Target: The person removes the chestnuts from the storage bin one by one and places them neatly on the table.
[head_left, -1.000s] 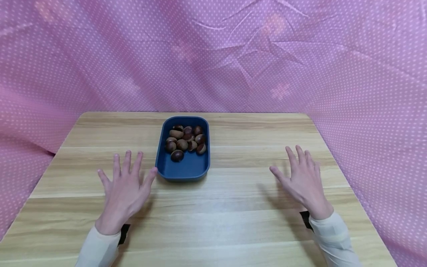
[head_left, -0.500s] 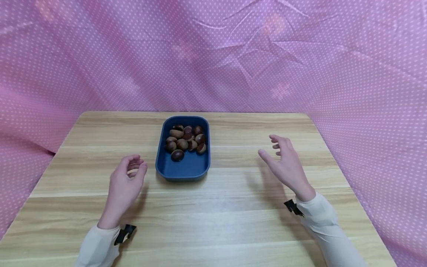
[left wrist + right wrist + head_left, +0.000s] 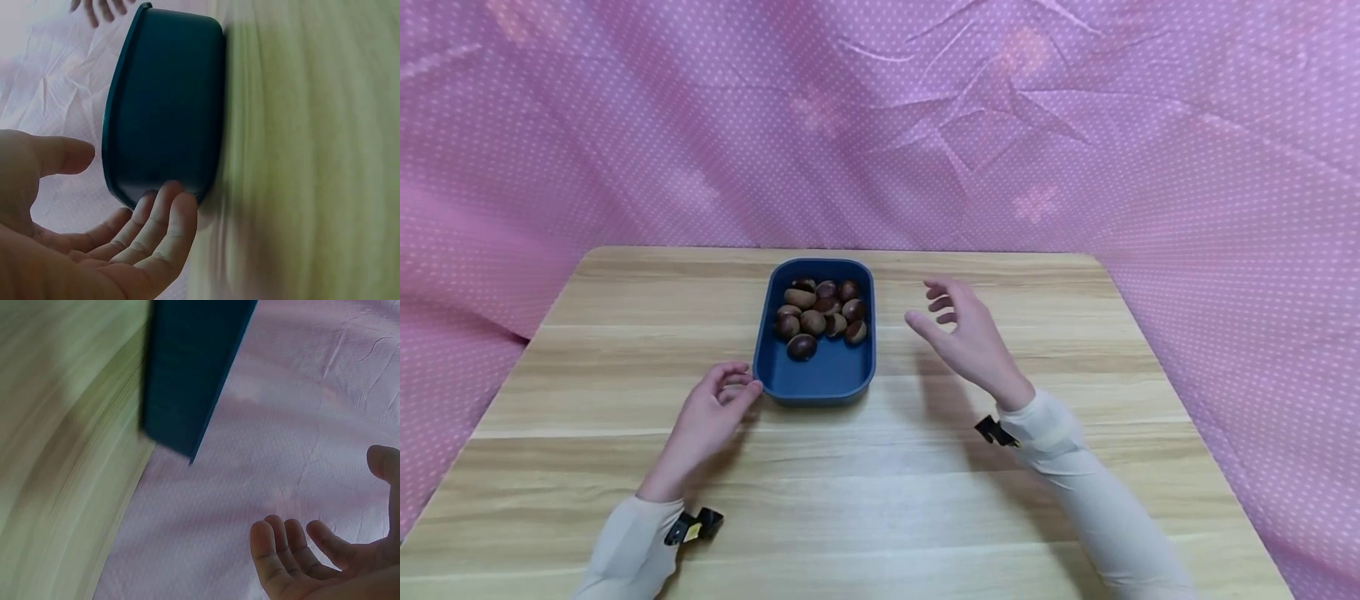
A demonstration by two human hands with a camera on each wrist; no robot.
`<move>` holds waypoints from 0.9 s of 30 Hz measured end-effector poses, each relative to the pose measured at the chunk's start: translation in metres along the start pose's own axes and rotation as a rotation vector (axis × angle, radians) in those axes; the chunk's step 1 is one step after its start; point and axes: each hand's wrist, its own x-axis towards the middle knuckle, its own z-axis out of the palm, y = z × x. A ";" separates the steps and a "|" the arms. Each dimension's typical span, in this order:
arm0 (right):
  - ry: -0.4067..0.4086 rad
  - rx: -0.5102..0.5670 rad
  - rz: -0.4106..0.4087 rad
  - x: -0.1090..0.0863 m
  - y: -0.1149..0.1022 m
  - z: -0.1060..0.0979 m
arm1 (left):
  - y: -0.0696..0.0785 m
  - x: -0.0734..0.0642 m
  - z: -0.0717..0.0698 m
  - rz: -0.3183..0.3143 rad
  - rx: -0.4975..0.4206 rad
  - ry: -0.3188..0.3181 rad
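Note:
A dark blue rectangular container sits near the back of the table, and several brown chestnuts lie in it, mostly towards its far end. At its near left corner is my left hand, thumb and fingers spread apart and loosely curved, fingertips right at the wall. The left wrist view has the fingers overlapping the container's side. To the right of the container my right hand hovers above the table with relaxed fingers, a gap away from the rim, holding nothing.
The wooden table has rounded back corners. A pink cloth with white dots hangs behind it and along both sides. Each wrist wears a small black device over a pale sleeve.
Both hands have moved in towards the container, the right one farther, leftward. Their fingers went from widely spread to loosely curved. The container and chestnuts stay in place.

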 end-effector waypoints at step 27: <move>-0.373 0.306 0.263 0.068 -0.028 0.080 | -0.004 -0.001 -0.002 0.008 -0.053 -0.028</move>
